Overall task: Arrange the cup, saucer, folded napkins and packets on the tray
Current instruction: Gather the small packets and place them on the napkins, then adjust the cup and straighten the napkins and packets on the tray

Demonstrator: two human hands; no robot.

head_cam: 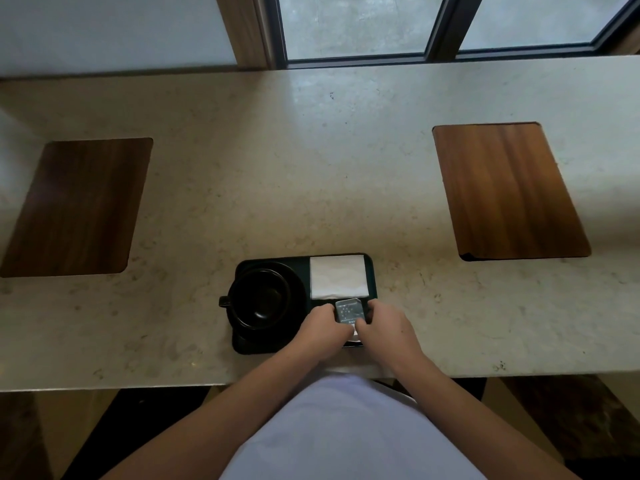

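Observation:
A black tray (372, 271) lies near the counter's front edge. On its left half a black cup (259, 299) stands on a black saucer (298, 289), handle pointing left. A white folded napkin (338, 277) fills the tray's far right part. Just in front of it, grey packets (349, 310) sit on the tray's near right part. My left hand (322, 329) grips the packets' left side and my right hand (382, 327) grips their right side, fingers curled round the edges. The near right corner of the tray is hidden under my hands.
The tray rests on a pale stone counter (311, 168). A dark wooden mat (76, 206) lies at the left and a lighter wooden mat (509, 188) at the right. A window frame (356, 58) runs along the back.

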